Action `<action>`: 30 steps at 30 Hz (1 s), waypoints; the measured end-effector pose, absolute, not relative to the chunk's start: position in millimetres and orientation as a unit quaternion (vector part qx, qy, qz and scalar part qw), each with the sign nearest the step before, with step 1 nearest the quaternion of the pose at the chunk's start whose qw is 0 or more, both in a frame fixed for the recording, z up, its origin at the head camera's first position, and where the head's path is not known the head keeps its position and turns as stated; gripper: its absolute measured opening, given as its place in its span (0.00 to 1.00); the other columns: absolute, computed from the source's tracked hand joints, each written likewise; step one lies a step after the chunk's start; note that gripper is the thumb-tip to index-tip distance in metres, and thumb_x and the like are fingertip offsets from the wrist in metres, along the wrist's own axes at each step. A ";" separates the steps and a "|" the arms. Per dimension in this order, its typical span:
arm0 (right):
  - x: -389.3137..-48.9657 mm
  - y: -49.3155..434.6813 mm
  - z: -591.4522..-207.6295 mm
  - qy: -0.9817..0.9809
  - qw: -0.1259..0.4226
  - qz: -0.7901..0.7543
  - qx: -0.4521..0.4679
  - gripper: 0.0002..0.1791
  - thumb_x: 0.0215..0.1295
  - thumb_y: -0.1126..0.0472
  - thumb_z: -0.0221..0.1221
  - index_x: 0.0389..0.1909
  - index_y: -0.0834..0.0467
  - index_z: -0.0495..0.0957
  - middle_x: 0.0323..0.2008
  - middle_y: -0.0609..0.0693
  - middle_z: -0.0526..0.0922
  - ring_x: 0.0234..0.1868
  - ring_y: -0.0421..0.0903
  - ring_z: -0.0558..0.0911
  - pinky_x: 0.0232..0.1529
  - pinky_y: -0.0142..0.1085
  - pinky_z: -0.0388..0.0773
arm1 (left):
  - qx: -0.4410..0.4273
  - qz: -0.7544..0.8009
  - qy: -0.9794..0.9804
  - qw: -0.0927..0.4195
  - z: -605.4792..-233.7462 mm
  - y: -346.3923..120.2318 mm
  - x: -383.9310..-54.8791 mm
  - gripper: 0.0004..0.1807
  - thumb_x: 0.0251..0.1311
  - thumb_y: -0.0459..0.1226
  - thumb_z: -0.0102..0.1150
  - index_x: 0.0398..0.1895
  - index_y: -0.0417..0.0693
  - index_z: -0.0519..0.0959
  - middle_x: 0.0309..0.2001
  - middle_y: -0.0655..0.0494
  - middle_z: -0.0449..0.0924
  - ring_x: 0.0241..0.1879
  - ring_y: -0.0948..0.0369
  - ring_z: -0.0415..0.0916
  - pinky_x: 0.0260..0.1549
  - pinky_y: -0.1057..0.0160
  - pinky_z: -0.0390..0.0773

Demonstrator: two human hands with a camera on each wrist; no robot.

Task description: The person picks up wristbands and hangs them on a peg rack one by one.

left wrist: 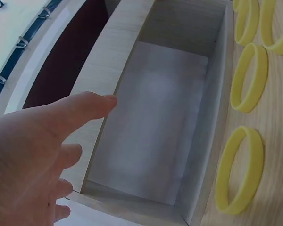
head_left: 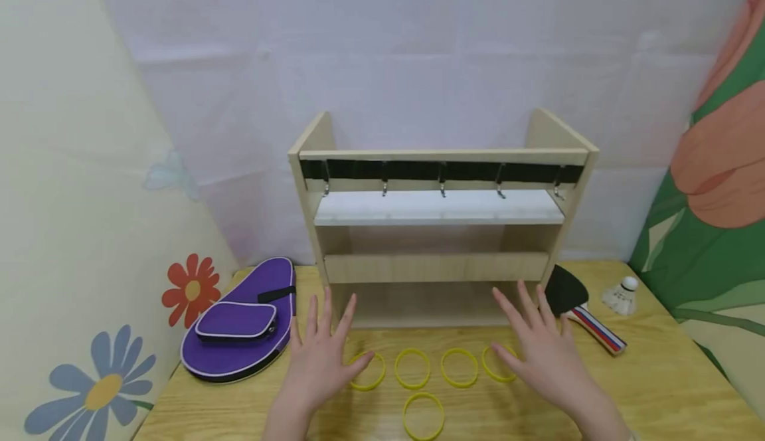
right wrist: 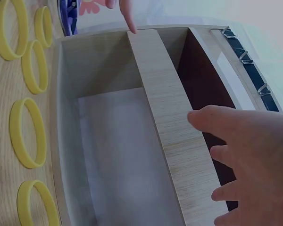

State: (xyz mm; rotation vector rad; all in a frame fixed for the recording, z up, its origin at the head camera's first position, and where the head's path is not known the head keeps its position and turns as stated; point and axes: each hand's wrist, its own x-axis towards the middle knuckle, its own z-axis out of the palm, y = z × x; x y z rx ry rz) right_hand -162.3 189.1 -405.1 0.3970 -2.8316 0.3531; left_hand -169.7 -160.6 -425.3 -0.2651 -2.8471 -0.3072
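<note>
My left hand (head_left: pixel 319 358) is held with fingers spread in front of the wooden shelf rack (head_left: pixel 436 268), holding nothing. My right hand (head_left: pixel 540 354) has its fingers spread on the other side, also holding nothing. Between and below the hands lie several yellow rings (head_left: pixel 412 368), most in a row along the rack's front edge. One single yellow ring (head_left: pixel 423 417) lies nearer to me. In the left wrist view my thumb (left wrist: pixel 92 104) appears before the rack's wooden crossboard (left wrist: pixel 114 37). The right wrist view shows the rack's open lower compartment beside the right hand (right wrist: pixel 254 155).
Metal hooks (head_left: pixel 443 188) hang along a black strip on the rack's upper front. A purple racket case (head_left: pixel 239 328) lies at the left. At the right are a table tennis paddle (head_left: pixel 597 328) and a shuttlecock (head_left: pixel 623 296). A pale curtain (head_left: pixel 418 62) hangs behind.
</note>
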 end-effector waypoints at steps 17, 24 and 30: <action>-159.0 212.2 -410.3 -0.923 0.149 0.315 0.164 0.41 0.65 0.56 0.65 0.76 0.54 0.57 0.72 0.68 0.60 0.68 0.71 0.63 0.57 0.72 0.64 | -0.120 -0.305 -0.932 0.154 -416.7 -200.5 -174.0 0.51 0.62 0.46 0.64 0.80 0.51 0.42 0.78 0.36 0.43 0.75 0.35 0.44 0.67 0.31 0.52; -161.9 218.3 -414.2 -0.913 0.140 0.346 0.164 0.39 0.63 0.58 0.66 0.72 0.60 0.62 0.66 0.66 0.70 0.62 0.68 0.72 0.55 0.65 0.71 | -0.105 -0.423 -0.885 0.164 -405.8 -222.2 -194.3 0.43 0.69 0.42 0.58 0.80 0.47 0.46 0.77 0.40 0.52 0.72 0.41 0.57 0.65 0.41 0.63; -165.7 223.1 -417.8 -0.899 0.115 0.384 0.177 0.36 0.62 0.60 0.66 0.70 0.61 0.65 0.62 0.66 0.74 0.56 0.65 0.77 0.47 0.56 0.80 | -0.083 -0.543 -0.829 0.100 -397.9 -229.8 -208.6 0.39 0.72 0.41 0.54 0.79 0.48 0.48 0.76 0.43 0.54 0.73 0.45 0.57 0.62 0.68 0.68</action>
